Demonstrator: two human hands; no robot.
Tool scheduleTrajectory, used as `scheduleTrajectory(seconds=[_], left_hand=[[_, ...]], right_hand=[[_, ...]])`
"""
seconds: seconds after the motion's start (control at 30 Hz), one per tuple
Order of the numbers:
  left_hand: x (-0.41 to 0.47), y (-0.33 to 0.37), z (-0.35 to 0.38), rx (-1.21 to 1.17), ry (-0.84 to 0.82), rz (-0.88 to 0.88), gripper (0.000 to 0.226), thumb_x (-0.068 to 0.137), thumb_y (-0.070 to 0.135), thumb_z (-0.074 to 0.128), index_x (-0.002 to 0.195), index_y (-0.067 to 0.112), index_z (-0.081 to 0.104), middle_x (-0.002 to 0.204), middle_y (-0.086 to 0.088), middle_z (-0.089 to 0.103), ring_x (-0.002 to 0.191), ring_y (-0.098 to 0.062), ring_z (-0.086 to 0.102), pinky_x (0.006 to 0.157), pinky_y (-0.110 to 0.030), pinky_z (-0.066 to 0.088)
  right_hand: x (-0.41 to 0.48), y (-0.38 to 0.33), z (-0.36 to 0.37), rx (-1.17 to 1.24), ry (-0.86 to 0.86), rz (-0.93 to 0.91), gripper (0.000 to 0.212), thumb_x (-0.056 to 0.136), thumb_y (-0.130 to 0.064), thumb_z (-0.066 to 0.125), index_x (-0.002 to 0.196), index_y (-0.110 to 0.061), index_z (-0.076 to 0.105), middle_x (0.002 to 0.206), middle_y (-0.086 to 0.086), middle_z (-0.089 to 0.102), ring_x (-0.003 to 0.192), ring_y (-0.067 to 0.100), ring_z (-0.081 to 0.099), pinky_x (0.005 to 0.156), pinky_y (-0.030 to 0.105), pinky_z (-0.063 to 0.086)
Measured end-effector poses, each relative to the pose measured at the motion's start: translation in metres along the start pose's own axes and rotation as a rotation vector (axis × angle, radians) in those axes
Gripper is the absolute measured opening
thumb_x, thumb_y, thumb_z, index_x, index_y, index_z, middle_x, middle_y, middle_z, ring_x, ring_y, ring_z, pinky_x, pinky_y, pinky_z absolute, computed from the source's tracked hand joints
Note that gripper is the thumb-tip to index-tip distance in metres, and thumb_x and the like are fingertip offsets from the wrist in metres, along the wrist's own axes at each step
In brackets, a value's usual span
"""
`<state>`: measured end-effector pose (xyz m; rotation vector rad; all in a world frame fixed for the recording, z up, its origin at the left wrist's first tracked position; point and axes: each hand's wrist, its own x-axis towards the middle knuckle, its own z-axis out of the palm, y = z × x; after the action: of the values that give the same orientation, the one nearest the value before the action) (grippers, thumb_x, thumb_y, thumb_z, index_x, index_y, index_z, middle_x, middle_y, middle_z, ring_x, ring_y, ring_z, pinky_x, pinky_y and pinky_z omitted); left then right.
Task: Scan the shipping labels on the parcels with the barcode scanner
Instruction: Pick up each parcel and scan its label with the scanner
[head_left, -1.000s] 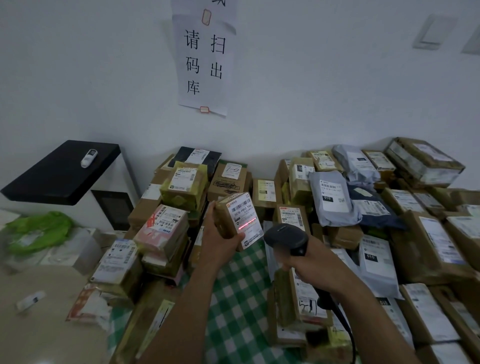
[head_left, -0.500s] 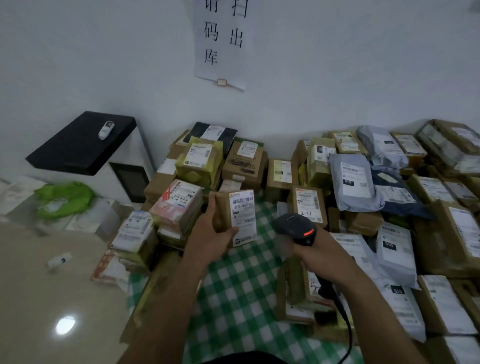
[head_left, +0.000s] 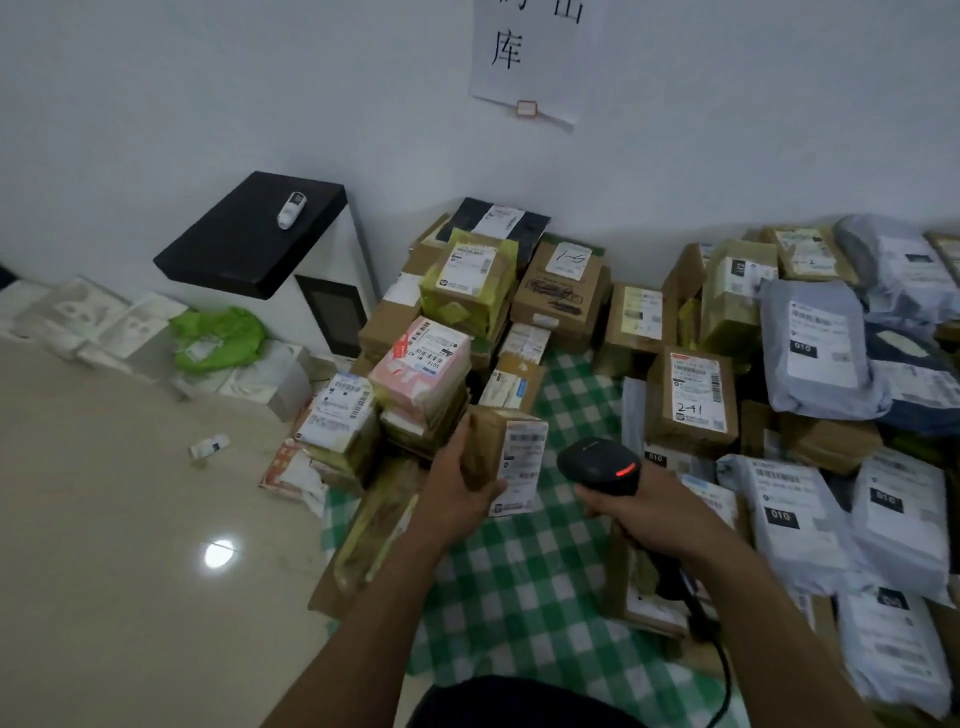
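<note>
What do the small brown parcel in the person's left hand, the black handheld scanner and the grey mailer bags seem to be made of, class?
Small brown parcel: apparently cardboard, matte brown, with square folded edges and a white paper label.
Black handheld scanner: probably moulded plastic, smooth, slight sheen, with a red light glowing.
Grey mailer bags: likely thin plastic film; they crease and sag softly.

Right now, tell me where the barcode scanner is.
In the head view, the barcode scanner sits right of centre in the right hand, over the checked cloth, beside the parcel held by the left hand.
</note>
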<state>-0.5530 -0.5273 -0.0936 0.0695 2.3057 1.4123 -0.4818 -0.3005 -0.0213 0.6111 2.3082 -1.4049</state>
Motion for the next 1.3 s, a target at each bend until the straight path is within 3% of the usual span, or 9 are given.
scheduleTrajectory(seconds=[0.2,0.33,0.43,0.57,0.7,0.87,1.0,1.1,1.3], left_hand=[[0.012,-0.021,-0.011,-0.027,-0.125,-0.025,0.110,0.089,0.007,0.077,0.160,0.049,0.004,0.161,0.008,0.037,0.149,-0.015,0.036,0.112,-0.044,0.048],[0.013,-0.023,-0.011,-0.158,-0.083,-0.044,0.102,0.093,0.018,0.075,0.162,0.048,0.005,0.153,0.007,0.047,0.135,-0.010,0.048,0.093,-0.030,0.058],[0.025,0.002,-0.003,-0.191,-0.069,-0.011,0.090,0.100,0.023,0.066,0.162,0.047,0.005,0.152,0.014,0.046,0.135,-0.009,0.049,0.092,-0.022,0.055],[0.080,0.041,0.012,-0.133,-0.056,0.047,0.077,0.101,0.048,0.055,0.156,0.060,0.003,0.160,0.005,0.042,0.138,-0.021,0.052,0.108,-0.056,0.050],[0.138,0.066,0.017,0.021,-0.066,-0.001,0.075,0.102,0.056,0.042,0.154,0.060,-0.011,0.161,-0.007,0.040,0.127,-0.023,0.059,0.109,-0.056,0.048],[0.156,0.062,0.025,0.363,0.221,0.087,0.058,0.109,0.039,0.041,0.161,0.030,0.018,0.159,-0.008,0.035,0.141,-0.031,0.046,0.107,-0.050,0.045],[0.144,0.044,0.046,0.602,0.185,0.077,0.073,0.102,0.066,0.037,0.162,0.034,0.011,0.171,-0.001,0.006,0.156,-0.033,0.012,0.111,-0.060,0.038],[0.146,0.039,0.057,0.702,0.198,0.118,0.081,0.099,0.074,0.034,0.164,0.032,0.007,0.172,-0.003,0.000,0.158,-0.032,0.003,0.114,-0.058,0.035],[0.171,0.037,0.061,0.704,0.226,0.243,0.059,0.106,0.035,0.052,0.159,0.031,0.027,0.170,-0.013,0.005,0.157,-0.036,-0.001,0.124,-0.060,0.023]], right_hand=[[0.005,0.002,-0.003,0.037,-0.031,0.001,0.019,0.091,-0.036,0.078,0.107,-0.037,0.068,0.088,-0.006,0.079,0.070,0.006,0.065,0.066,0.026,0.049],[0.011,0.005,-0.006,0.035,-0.023,0.004,0.021,0.091,-0.038,0.077,0.110,-0.038,0.067,0.088,-0.008,0.079,0.069,0.004,0.065,0.067,0.027,0.050],[0.017,0.005,-0.011,0.078,0.016,0.023,0.025,0.091,-0.036,0.079,0.113,-0.036,0.067,0.088,-0.004,0.079,0.067,0.008,0.064,0.064,0.028,0.051],[0.025,-0.007,-0.026,0.144,0.061,-0.004,0.028,0.092,-0.035,0.077,0.116,-0.039,0.063,0.100,-0.005,0.076,0.086,0.010,0.067,0.074,0.029,0.051],[0.035,-0.016,-0.043,0.160,0.077,-0.053,0.028,0.092,-0.036,0.078,0.111,-0.046,0.060,0.099,-0.012,0.071,0.088,0.005,0.063,0.071,0.025,0.047],[0.048,-0.016,-0.049,0.156,0.071,-0.043,0.026,0.091,-0.036,0.078,0.113,-0.040,0.065,0.088,-0.011,0.070,0.083,0.007,0.064,0.072,0.026,0.047],[0.055,-0.010,-0.045,0.155,0.058,-0.008,0.030,0.092,-0.036,0.078,0.118,-0.039,0.064,0.099,-0.009,0.071,0.090,0.007,0.064,0.070,0.025,0.045],[0.059,-0.007,-0.046,0.149,0.059,0.019,0.036,0.090,-0.039,0.079,0.122,-0.040,0.062,0.103,-0.009,0.070,0.094,0.007,0.063,0.073,0.026,0.046],[0.059,0.000,-0.053,0.200,0.066,0.012,0.036,0.091,-0.036,0.078,0.124,-0.040,0.062,0.110,-0.014,0.069,0.097,-0.004,0.059,0.068,0.015,0.043]])
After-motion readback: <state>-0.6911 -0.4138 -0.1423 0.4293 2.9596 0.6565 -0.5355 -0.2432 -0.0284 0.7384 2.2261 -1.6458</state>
